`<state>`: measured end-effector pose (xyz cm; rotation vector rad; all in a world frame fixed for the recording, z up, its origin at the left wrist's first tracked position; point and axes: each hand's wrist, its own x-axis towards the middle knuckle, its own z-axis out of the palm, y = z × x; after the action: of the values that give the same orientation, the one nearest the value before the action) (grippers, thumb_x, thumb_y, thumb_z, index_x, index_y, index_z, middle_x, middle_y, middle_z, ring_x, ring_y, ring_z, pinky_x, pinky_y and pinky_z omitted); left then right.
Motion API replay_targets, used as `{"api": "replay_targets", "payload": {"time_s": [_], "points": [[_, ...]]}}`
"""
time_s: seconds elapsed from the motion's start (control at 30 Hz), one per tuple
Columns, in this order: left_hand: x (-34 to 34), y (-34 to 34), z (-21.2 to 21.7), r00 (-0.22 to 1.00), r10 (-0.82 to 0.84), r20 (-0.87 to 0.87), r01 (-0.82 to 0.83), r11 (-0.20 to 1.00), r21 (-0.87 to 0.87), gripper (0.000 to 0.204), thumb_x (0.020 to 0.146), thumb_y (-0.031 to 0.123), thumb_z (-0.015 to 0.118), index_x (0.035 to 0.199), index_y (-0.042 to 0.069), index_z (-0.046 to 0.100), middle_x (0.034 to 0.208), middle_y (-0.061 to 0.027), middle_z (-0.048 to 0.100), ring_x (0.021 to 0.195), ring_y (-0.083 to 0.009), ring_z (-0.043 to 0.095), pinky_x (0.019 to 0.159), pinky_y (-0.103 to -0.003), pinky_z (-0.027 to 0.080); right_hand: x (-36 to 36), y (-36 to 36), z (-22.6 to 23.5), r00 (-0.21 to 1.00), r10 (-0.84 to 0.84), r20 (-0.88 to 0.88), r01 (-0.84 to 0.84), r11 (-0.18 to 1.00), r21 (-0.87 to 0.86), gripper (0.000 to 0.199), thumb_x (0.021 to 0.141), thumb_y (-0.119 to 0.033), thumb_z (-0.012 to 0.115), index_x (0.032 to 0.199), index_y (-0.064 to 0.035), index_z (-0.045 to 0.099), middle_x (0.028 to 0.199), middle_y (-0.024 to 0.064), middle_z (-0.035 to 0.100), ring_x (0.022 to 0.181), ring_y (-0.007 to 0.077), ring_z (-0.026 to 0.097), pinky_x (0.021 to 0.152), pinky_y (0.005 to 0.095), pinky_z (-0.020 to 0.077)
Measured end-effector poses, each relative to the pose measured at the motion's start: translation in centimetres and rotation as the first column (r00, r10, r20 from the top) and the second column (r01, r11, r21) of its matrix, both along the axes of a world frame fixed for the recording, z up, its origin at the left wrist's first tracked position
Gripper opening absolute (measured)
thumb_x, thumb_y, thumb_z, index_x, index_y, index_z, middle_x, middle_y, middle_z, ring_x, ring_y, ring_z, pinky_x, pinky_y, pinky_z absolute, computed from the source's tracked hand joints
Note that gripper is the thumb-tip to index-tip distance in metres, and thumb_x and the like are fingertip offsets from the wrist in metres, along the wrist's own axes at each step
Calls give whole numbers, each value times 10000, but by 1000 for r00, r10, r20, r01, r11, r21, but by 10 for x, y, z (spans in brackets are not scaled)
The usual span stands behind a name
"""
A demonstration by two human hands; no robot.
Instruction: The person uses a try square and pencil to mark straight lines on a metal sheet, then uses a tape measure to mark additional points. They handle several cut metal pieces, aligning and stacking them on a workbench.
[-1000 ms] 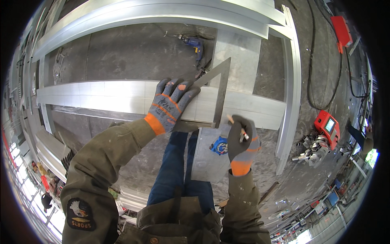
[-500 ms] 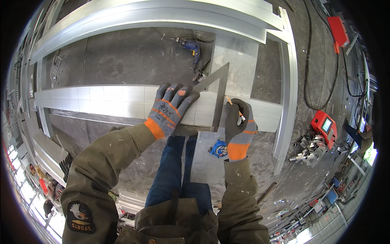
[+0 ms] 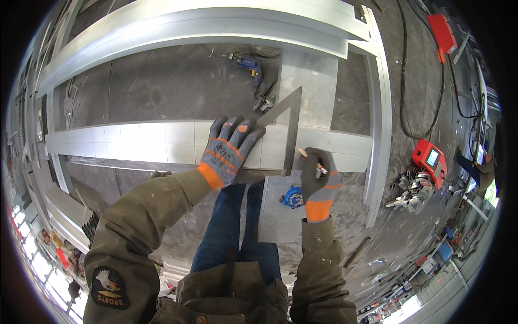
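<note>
My left hand, in a grey and orange work glove, is closed over a long silvery metal beam and the triangular metal square on it. The square's base lies along the beam's near edge, and its straight blade crosses the beam and points away from me. To the right of that blade my gloved right hand pinches a pencil. The pencil's tip is near the beam's near edge, a little apart from the blade. Thin cross lines show on the beam's top face left of my left hand.
A blue tape measure lies beneath the beam on a flat metal piece. Beyond the beam are a blue drill and an angle grinder. At right stand a red device with a screen and metal offcuts. Larger beams frame the far side.
My right hand has drawn the pencil toward me along the blade, from mid-beam to near the near edge. My left hand and the square keep their place on the beam.
</note>
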<state>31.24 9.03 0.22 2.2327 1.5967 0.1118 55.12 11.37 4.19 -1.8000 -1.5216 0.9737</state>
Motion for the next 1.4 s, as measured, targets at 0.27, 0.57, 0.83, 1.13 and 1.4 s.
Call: {"api": "replay_targets", "payload": {"time_s": [0.27, 0.57, 0.83, 1.13, 1.4], "points": [[2, 1, 2, 997, 4, 83, -9, 997, 70, 959, 754, 628, 738, 1514, 115, 455, 1487, -177, 423, 1361, -404, 395, 1171, -616, 229, 41, -4, 4, 929, -261, -263, 273, 962, 11, 244, 1065, -154, 514, 1198, 9, 639, 1053, 146, 726, 994, 207, 686, 949, 363, 536], [48, 14, -4, 993, -6, 119, -2, 998, 64, 1042, 711, 709, 741, 1522, 124, 448, 1471, -196, 431, 1364, -412, 396, 1180, -646, 202, 68, -27, -11, 955, -237, -180, 235, 971, -36, 238, 1057, -118, 533, 1198, 31, 653, 1061, 130, 738, 969, 186, 679, 872, 317, 529], [58, 16, -1, 995, 24, 102, -34, 994, 104, 1045, 622, 673, 825, 1437, 96, 517, 1468, -201, 422, 1391, -425, 380, 1163, -635, 234, 80, -20, -10, 961, -167, -221, 158, 986, -56, 242, 1065, -136, 531, 1233, -6, 648, 1081, 111, 727, 1012, 157, 648, 889, 310, 503], [59, 17, 0, 997, 37, 73, -43, 995, 87, 1067, 634, 751, 780, 1473, 151, 507, 1447, -169, 428, 1389, -413, 362, 1169, -651, 208, 84, -21, -17, 983, -82, -167, 77, 996, -38, 239, 1042, -95, 533, 1240, -9, 635, 1111, 118, 718, 1014, 171, 661, 867, 303, 515], [59, 15, -4, 998, 33, 54, -39, 993, 112, 1075, 646, 778, 760, 1483, 154, 504, 1451, -170, 419, 1386, -418, 358, 1168, -659, 198, 84, -23, -20, 993, -33, -116, 39, 998, 47, 231, 990, -80, 639, 1207, -6, 658, 1097, 153, 719, 967, 247, 713, 831, 351, 565]]}}
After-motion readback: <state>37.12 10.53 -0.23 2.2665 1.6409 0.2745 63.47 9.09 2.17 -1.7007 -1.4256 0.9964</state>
